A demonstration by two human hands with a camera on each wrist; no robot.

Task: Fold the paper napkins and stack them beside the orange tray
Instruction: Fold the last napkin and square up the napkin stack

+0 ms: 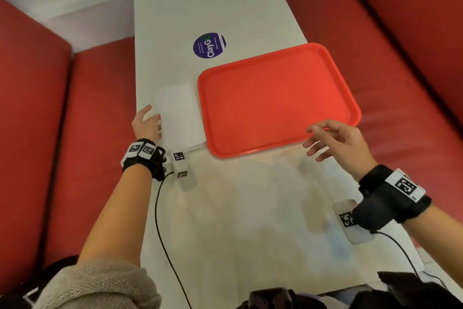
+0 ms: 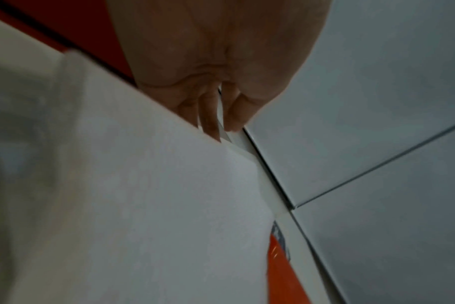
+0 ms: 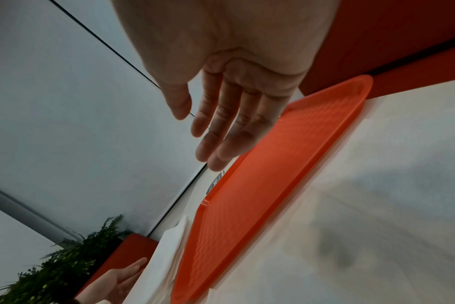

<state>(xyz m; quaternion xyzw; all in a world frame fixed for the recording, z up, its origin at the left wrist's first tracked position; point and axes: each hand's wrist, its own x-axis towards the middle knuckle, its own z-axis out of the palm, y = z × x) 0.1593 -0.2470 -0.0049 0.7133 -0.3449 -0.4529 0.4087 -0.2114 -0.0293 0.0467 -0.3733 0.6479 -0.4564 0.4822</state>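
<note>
A stack of folded white paper napkins (image 1: 179,114) lies on the long white tabletop (image 1: 213,3), near its left edge, with its right side just beside the left rim of the flat orange plastic tray (image 1: 276,99). The sheets are not quite squared: edges of lower ones show past the top one at the far left and at the near side. The tray sits at a slant toward the right edge of the tabletop, its far right corner reaching that edge.

The left hand (image 1: 146,123) rests at the left side of the napkin stack, fingers straight and relaxed against its edge; its grip is apart, closed on nothing. In the left wrist view the fingertips (image 2: 213,127) lie along the paper's edge.

The right hand (image 1: 337,142) hovers at the near right corner of the tray, palm down, fingers spread and loosely extended, holding nothing. Whether it touches the rim cannot be told.

A round purple sticker (image 1: 209,45) is on the tabletop beyond the tray's far left corner. Red upholstered bench seats (image 1: 32,108) flank the tabletop on both sides.
</note>
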